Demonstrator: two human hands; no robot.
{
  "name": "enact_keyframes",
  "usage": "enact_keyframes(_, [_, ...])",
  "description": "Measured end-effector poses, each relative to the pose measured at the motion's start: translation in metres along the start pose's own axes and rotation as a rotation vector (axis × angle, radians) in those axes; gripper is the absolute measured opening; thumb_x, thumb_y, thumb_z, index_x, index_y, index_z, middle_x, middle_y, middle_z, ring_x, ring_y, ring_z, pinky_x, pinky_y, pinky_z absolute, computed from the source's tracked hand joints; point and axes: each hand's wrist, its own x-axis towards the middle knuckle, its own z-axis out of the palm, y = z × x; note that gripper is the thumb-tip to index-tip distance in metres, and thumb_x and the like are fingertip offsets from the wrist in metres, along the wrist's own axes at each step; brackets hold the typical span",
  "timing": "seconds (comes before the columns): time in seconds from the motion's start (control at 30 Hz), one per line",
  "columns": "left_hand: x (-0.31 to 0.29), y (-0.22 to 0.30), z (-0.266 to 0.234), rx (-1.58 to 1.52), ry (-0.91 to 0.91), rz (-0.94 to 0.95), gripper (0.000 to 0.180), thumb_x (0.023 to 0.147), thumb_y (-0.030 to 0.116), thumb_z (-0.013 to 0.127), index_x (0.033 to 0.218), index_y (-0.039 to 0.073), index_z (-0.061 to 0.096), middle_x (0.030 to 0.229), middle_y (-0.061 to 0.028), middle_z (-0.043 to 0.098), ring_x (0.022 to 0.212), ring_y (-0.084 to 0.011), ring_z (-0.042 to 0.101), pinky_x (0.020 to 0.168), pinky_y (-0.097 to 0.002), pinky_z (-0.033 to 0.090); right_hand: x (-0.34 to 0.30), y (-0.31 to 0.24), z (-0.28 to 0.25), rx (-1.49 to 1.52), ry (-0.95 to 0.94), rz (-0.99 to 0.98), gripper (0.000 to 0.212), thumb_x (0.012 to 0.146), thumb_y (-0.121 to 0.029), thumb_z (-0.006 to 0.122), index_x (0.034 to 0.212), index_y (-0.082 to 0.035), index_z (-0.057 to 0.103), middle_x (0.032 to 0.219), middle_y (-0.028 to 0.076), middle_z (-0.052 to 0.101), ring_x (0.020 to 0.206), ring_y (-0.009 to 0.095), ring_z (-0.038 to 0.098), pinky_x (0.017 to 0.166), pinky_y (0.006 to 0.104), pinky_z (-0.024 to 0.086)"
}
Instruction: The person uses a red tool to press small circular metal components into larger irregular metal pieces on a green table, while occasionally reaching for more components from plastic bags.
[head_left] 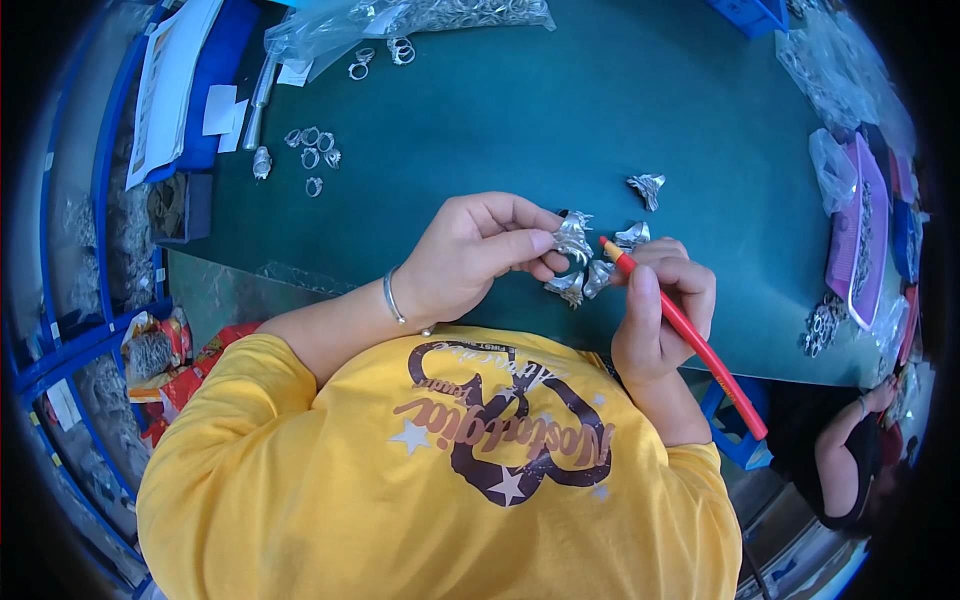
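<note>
My left hand (478, 255) pinches a silver ring with a spiky ornament (573, 240) between thumb and fingers, just above the green table (560, 110). My right hand (662, 315) grips a red pencil (690, 335) like a pen, its tip pointing at that ring. Three more silver rings lie close by: two under the hands (583, 283) and one by my right knuckles (632, 235). Another ornate ring (647, 187) lies a little farther back.
A cluster of silver rings (312, 148) lies at the back left, near paper slips (220, 110) and a clear bag of rings (400, 18). At the right stand a pink tray (860, 230) and plastic bags (830, 165). Another person's arm (850, 440) shows at the lower right.
</note>
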Motion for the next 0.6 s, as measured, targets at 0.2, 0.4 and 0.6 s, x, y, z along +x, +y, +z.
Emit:
enact_keyframes(0.2, [0.003,-0.008,0.002,0.165,-0.023,0.284,0.022,0.086,-0.004,0.056,0.108,-0.003,0.053,0.11,-0.0182,0.059,0.101,-0.0214,0.06,0.084,-0.0295,0.051,0.001,0.002,0.008,0.062,-0.072,0.266,0.02,0.081,0.001,0.065,0.096,0.0,0.052,0.106,0.016,0.062,0.081,0.014,0.06,0.074,0.0245,0.048])
enact_keyframes(0.4, [0.001,-0.007,0.003,0.309,-0.024,0.403,0.031,0.079,-0.013,0.059,0.107,-0.002,0.052,0.109,-0.0159,0.057,0.103,-0.0216,0.059,0.086,-0.0296,0.049,0.0,0.004,0.006,0.36,-0.045,0.408,0.028,0.076,0.01,0.065,0.093,-0.002,0.046,0.101,0.018,0.06,0.088,0.016,0.059,0.077,0.0261,0.049])
enact_keyframes(0.6, [0.002,-0.008,0.003,0.404,0.007,0.513,0.028,0.077,-0.017,0.057,0.102,-0.004,0.055,0.11,-0.0142,0.05,0.097,-0.0229,0.061,0.084,-0.03,0.051,-0.001,0.006,0.005,0.24,-0.08,0.219,0.028,0.075,0.012,0.065,0.091,-0.002,0.046,0.101,0.019,0.06,0.089,0.02,0.061,0.076,0.0281,0.05])
